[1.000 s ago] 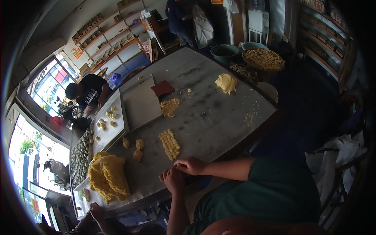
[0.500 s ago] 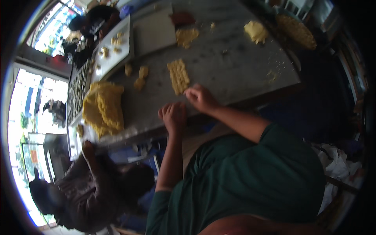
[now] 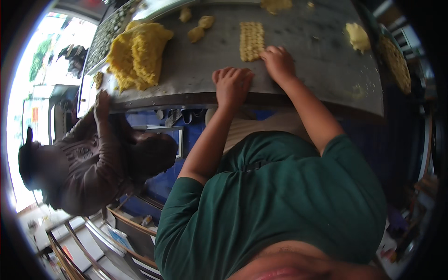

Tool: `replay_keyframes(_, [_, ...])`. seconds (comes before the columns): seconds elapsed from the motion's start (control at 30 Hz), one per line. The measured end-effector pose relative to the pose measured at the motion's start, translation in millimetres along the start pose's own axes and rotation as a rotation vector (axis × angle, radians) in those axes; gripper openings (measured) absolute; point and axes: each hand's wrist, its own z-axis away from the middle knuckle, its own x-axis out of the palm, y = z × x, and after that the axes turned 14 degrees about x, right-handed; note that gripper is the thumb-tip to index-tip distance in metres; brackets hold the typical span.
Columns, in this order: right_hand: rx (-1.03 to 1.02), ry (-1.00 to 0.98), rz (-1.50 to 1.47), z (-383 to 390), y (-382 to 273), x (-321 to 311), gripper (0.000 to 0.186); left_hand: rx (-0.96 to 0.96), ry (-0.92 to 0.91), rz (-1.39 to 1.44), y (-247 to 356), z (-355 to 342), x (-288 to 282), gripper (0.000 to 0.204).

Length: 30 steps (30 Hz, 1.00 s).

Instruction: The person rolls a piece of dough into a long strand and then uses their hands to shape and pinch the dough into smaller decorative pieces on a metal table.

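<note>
On the grey metal table, small pale-yellow dough pieces (image 3: 252, 39) lie in close rows as a rectangular block. My right hand (image 3: 278, 63) is at the block's near right corner, fingertips pinched against a dough piece there. Left of it and nearer the table edge, my left hand (image 3: 232, 86) rests with fingers curled down; whatever is under them is hidden. To the left sits a big crumbly mound of yellow dough (image 3: 142, 56). Beyond my left hand lie a few loose dough lumps (image 3: 196, 34).
A softer pale dough lump (image 3: 358, 37) lies at the table's right. Beside the table's right edge is a round tray (image 3: 395, 63) of yellowish bits. Trays with small pieces (image 3: 105, 35) stand far left. A co-worker in a dark cap and brown shirt (image 3: 93, 163) sits at the left, a hand on the table edge.
The view has tipped down and turned, so the table appears higher and straighter. My right hand stays at the block's near corner; my left hand stays curled near the edge.
</note>
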Motion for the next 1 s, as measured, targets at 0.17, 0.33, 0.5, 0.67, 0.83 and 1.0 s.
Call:
replay_keyframes(0.17, [-0.027, -0.090, -0.370, 20.8, -25.2, -26.8, 0.028, -0.046, 0.040, 0.016, -6.3, 4.8, -3.8, 0.024])
replay_keyframes(0.33, [0.117, -0.458, -0.652, 52.6, -21.7, -9.6, 0.025, -0.061, 0.037, 0.196, -5.5, 14.2, 7.7, 0.028])
replay_keyframes(0.5, [0.219, -0.386, -0.851, 56.4, -29.3, -4.2, 0.021, -0.034, 0.078, 0.040, -3.5, 17.3, 3.1, 0.019])
replay_keyframes(0.67, [0.145, -0.367, -0.716, 54.4, -31.1, -14.4, 0.020, 0.057, 0.040, 0.031, -6.2, 11.7, 0.7, 0.013])
replay_keyframes(0.83, [0.118, -0.249, -0.713, 50.6, -36.4, -19.1, 0.016, 0.034, 0.089, 0.184, -11.6, 4.7, -2.1, 0.014])
replay_keyframes(1.0, [0.256, -0.116, -0.878, 26.6, -20.7, 7.0, 0.021, 0.081, 0.066, 0.036, -7.0, 11.0, 4.3, 0.012])
